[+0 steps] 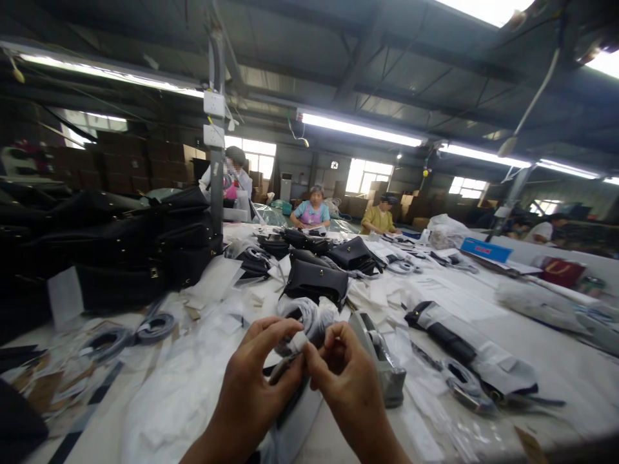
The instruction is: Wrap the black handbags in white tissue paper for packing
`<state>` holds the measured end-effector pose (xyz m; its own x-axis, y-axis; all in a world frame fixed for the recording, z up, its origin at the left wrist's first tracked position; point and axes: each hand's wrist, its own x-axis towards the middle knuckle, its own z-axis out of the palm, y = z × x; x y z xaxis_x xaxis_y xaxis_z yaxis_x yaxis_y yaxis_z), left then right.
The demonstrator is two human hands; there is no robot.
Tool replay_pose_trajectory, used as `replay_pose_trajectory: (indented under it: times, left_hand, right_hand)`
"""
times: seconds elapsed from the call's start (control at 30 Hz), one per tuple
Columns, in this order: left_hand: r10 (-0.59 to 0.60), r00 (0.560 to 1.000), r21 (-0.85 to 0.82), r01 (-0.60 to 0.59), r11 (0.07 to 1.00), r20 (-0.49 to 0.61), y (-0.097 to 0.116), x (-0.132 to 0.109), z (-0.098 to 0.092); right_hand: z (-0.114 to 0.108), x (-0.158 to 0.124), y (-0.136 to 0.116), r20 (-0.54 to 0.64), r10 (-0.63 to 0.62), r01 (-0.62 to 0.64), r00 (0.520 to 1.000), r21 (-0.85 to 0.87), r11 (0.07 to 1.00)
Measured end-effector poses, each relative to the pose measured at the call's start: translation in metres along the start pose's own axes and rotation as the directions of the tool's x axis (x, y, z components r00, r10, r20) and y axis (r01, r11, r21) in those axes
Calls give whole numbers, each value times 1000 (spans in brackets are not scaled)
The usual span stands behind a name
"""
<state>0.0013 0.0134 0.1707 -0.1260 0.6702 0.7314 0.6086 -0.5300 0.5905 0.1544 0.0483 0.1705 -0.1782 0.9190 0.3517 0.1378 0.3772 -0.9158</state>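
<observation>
Over the worktop [116,412], white wrapping [298,341], likely light and soft, best edge-pinched, is held by left hand [251,370]; right hand [349,367]: grip unclear.

Small white piece [298,341] partly hidden by the fingers [276,331], grey tape dispenser [391,385] by the right hand [345,361]

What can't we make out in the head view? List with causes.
All in the head view:
- What the right hand pinches, if anything: hidden by its own curled fingers.
- White piece at the left hand: blurred and partly covered by fingers; material unclear.
- Both forearms: cut off by the bottom edge.
- Lettering on the blue box: too small and blurred.
</observation>
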Motion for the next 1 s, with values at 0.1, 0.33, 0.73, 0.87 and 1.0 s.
replay_pose_trajectory:
  times: [0.1, 0.33, 0.73, 0.87, 1.0]
  left_hand:
    - [117, 992, 11, -118, 993, 43, -1, 3, -2]
    - [-69, 994, -32, 72, 997, 81, -2, 2, 0]
    - [-332, 875, -77, 381, 922, 352, 0, 14, -17]
    - [-292, 836, -61, 359, 931, 464, 3, 22, -25]
    - [-301, 785, -126, 430, 894, 541, 2, 28, -25]
  right_hand:
    - [2, 0, 2, -4, 9, -9, 1000, 39, 999]
    - [-6, 2, -2, 81, 13, -24, 997, 127, 992]
    - [-29, -4, -5, 249, 79, -139, 965, 232, 963]
    - [-36, -5, -9, 295, 120, -198, 948, 248, 948]
    - [-35, -10, -2, 284, 143, -220, 948, 260, 940]
